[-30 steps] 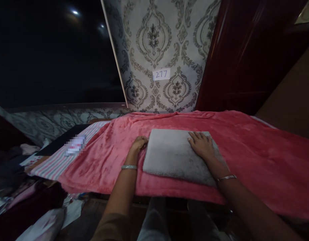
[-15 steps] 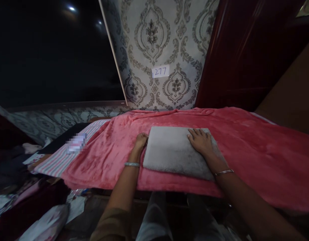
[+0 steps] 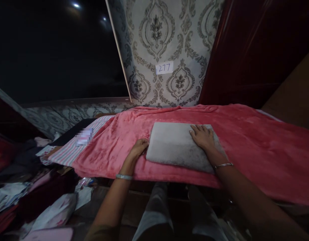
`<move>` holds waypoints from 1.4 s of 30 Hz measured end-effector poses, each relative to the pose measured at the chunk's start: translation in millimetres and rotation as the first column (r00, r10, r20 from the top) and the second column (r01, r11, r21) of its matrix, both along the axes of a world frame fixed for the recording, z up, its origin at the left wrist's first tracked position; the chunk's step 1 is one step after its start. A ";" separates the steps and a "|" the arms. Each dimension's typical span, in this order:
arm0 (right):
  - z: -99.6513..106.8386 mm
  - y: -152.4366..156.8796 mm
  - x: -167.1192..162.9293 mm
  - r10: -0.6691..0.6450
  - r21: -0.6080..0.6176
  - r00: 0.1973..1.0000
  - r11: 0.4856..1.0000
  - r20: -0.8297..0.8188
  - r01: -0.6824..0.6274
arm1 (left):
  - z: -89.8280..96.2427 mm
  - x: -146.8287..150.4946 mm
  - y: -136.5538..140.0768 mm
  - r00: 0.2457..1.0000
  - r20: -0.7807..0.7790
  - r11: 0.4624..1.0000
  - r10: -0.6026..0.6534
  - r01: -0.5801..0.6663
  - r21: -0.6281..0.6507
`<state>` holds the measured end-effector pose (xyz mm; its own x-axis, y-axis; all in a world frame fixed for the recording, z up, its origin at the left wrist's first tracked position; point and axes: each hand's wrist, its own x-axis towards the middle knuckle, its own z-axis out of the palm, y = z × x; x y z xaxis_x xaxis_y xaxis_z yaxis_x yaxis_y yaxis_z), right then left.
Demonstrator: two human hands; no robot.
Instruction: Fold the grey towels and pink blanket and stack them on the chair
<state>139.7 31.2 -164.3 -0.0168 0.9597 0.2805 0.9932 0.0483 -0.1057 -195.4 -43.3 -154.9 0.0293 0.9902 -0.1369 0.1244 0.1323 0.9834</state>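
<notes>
Fingers (image 3: 195,129) spread on the grey plush cloth (image 3: 169,144)

From where I'm standing, the right hand (image 3: 204,138) lies palm-down, and the cloth stretches under its parted fingers and leftward from them. The left hand's (image 3: 138,148) fingers are curled just beside the cloth's left edge; whether they pinch anything, I can't tell. A pink blanket (image 3: 257,154) runs beneath. Well beyond the fingertips, a white card (image 3: 164,68) reading 277 sits on the patterned wall (image 3: 159,47).

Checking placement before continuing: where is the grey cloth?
In the head view, the grey cloth lies just right of center on the pink blanket, under the right hand.
</notes>
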 end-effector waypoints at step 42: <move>1.5 -2.6 3.9 0.029 -0.008 1.000 1.000 -0.012 -0.029 | -4.7 0.0 -49.0 0.998 -0.037 0.997 0.055 -0.052 0.065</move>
